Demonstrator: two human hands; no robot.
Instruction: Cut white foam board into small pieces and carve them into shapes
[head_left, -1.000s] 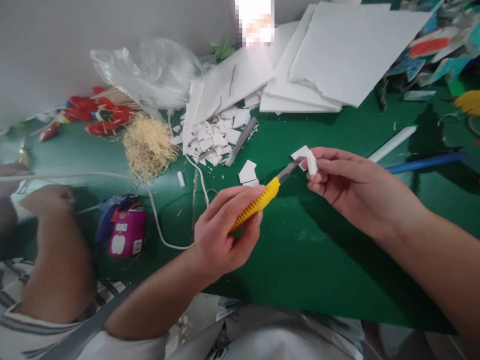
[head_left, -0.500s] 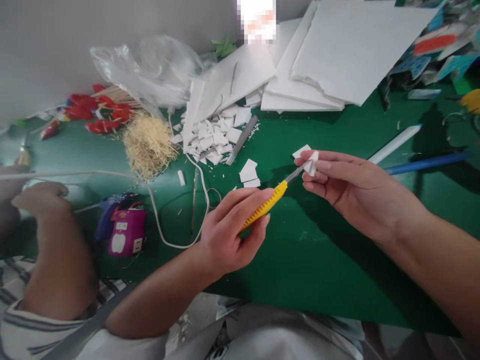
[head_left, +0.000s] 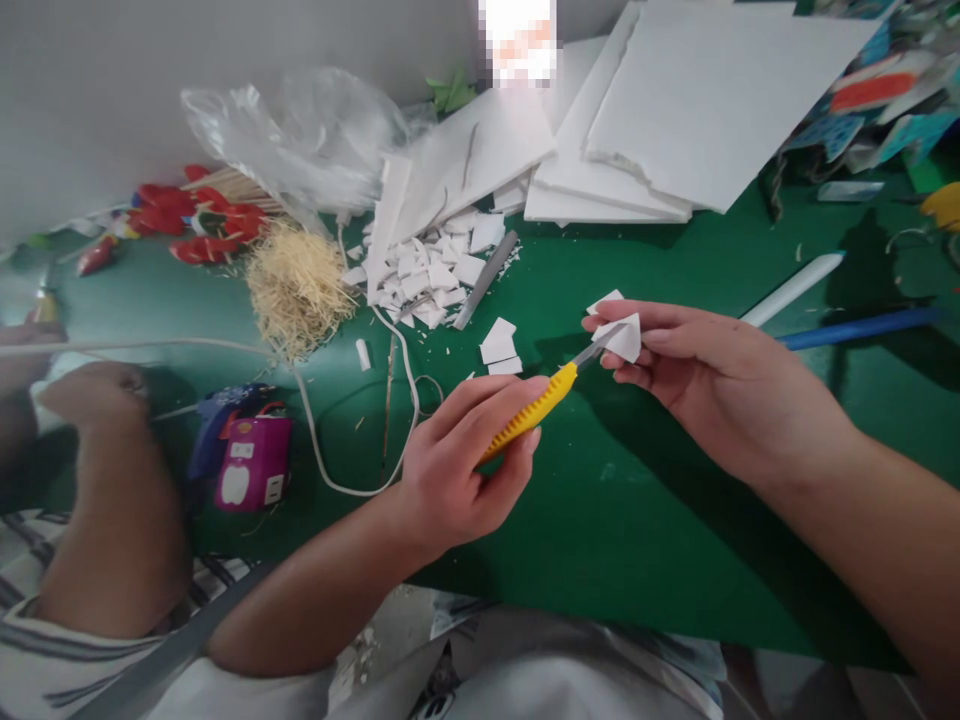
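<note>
My left hand (head_left: 469,465) is closed round the yellow handle of a utility knife (head_left: 529,412), whose blade points up and to the right. Between the thumb and fingers of my right hand (head_left: 720,385) is a small white foam piece (head_left: 624,338). The blade meets this piece at its left side. Just behind my right fingertips another white foam piece (head_left: 604,300) lies on the table, partly hidden. Left of the knife blade, cut foam pieces (head_left: 499,342) rest on the green table (head_left: 600,560).
A heap of foam scraps (head_left: 427,275) lies beside a grey strip (head_left: 486,280). Foam boards (head_left: 705,100) are stacked behind. Left are a straw bundle (head_left: 296,290), a purple power adapter (head_left: 255,462), a white cable (head_left: 311,440) and another person's arm (head_left: 112,500). A blue stick (head_left: 862,326) lies right.
The foam piece in my right hand has turned, so a broader face of it shows now. The knife has shifted very slightly, its blade still at the piece.
</note>
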